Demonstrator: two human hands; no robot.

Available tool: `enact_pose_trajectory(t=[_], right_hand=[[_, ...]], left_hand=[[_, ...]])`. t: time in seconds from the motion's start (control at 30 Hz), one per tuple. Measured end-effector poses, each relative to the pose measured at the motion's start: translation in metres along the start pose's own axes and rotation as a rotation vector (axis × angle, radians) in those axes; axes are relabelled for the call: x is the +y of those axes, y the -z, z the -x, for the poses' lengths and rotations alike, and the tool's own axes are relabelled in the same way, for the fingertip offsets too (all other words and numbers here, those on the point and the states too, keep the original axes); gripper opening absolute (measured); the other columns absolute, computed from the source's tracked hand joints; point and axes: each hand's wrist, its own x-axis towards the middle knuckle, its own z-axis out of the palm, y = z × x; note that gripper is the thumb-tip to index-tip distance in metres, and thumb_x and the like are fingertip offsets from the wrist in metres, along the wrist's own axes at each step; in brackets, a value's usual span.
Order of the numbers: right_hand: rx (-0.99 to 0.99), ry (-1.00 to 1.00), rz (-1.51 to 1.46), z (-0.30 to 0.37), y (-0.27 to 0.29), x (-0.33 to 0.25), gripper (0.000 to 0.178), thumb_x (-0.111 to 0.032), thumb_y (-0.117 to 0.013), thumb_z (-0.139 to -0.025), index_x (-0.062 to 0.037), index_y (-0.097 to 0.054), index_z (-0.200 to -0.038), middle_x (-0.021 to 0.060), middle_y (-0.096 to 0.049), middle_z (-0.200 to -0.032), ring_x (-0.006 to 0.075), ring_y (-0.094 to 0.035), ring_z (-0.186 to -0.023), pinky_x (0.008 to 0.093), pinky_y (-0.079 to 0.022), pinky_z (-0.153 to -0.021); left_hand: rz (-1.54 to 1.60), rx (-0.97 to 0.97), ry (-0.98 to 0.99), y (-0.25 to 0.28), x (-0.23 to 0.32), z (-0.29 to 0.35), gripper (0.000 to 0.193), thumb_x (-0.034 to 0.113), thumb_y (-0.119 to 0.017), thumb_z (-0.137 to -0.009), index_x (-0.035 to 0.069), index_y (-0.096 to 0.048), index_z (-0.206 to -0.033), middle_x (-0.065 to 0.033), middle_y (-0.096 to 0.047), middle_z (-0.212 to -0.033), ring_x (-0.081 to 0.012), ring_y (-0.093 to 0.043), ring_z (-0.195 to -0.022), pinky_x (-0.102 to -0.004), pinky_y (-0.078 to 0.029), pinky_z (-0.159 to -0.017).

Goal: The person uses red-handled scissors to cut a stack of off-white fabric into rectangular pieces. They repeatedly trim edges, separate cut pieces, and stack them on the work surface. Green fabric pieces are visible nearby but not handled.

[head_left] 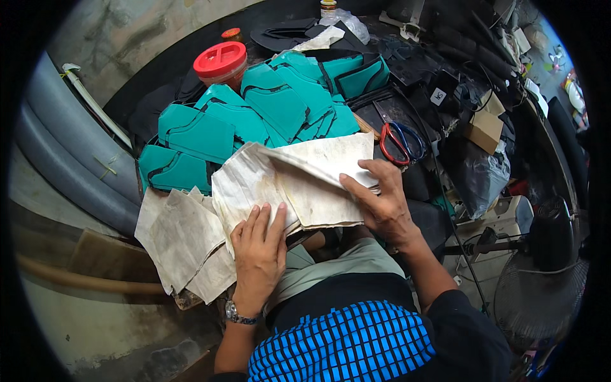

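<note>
A stack of worn, off-white cut sheets point(286, 175) lies on my lap at the bench's near edge. My left hand point(259, 251) presses flat on the lower part of the stack, fingers spread. My right hand point(379, 194) grips the stack's right edge, thumb on top and fingers curled over the top sheets. More of the same off-white pieces point(184, 239) fan out to the left. Behind them lie several teal cut pieces point(267, 108) with black trim.
A jar with a red lid point(221, 62) stands behind the teal pieces. Scissors with red and blue handles point(401, 141) lie just right of the stack. Black material, a cardboard box point(485, 127) and a black bag crowd the right. Grey pipes point(63, 153) run along the left; a fan point(541, 293) stands lower right.
</note>
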Motion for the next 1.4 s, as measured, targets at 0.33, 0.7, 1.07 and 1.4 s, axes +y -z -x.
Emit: enact_pose_trajectory(t=[0.33,0.7,1.07,1.4], right_hand=[[-0.075,-0.703,-0.418,-0.027,-0.024,0.056,0.073,-0.015,-0.066,-0.086,-0.0015,-0.03,-0.149,0.0282,-0.053,-0.132,0.0406,-0.057,-0.115,0.046,-0.041,-0.102],[-0.097,-0.836,-0.597,-0.034,-0.029,0.051,0.07,-0.004,-0.064,-0.088,-0.001,-0.031,-0.149,0.022,-0.051,-0.139,0.0272,-0.051,-0.128,0.0349,-0.037,-0.107],[0.141,-0.417,-0.523,-0.069,-0.005,0.086,0.064,0.007,-0.05,-0.09,-0.0132,-0.036,-0.149,0.0176,-0.044,-0.145,0.0313,-0.046,-0.134,0.0379,-0.037,-0.11],[0.014,-0.172,0.254,-0.063,-0.018,0.118,0.071,0.006,-0.064,-0.077,-0.0202,-0.051,-0.141,0.0154,-0.048,-0.138,0.0348,-0.05,-0.124,0.0464,-0.041,-0.102]], left_hand=[[-0.031,0.018,-0.035,-0.005,-0.002,0.002,0.046,0.01,-0.065,-0.086,0.011,-0.06,-0.132,-0.0172,-0.054,-0.135,-0.0329,-0.048,-0.129,-0.0479,-0.034,-0.104],[0.058,0.093,0.027,-0.007,-0.002,0.003,0.039,0.006,-0.065,-0.086,0.005,-0.065,-0.125,-0.0147,-0.059,-0.133,-0.0323,-0.053,-0.126,-0.0438,-0.037,-0.105],[0.099,0.093,0.025,-0.008,-0.007,0.003,0.039,0.012,-0.065,-0.088,0.005,-0.063,-0.126,-0.014,-0.059,-0.133,-0.0288,-0.052,-0.128,-0.0449,-0.034,-0.105],[0.034,0.052,-0.032,-0.009,-0.002,-0.008,0.032,0.01,-0.066,-0.088,0.002,-0.063,-0.119,-0.0176,-0.062,-0.127,-0.0298,-0.056,-0.121,-0.0435,-0.039,-0.097]])
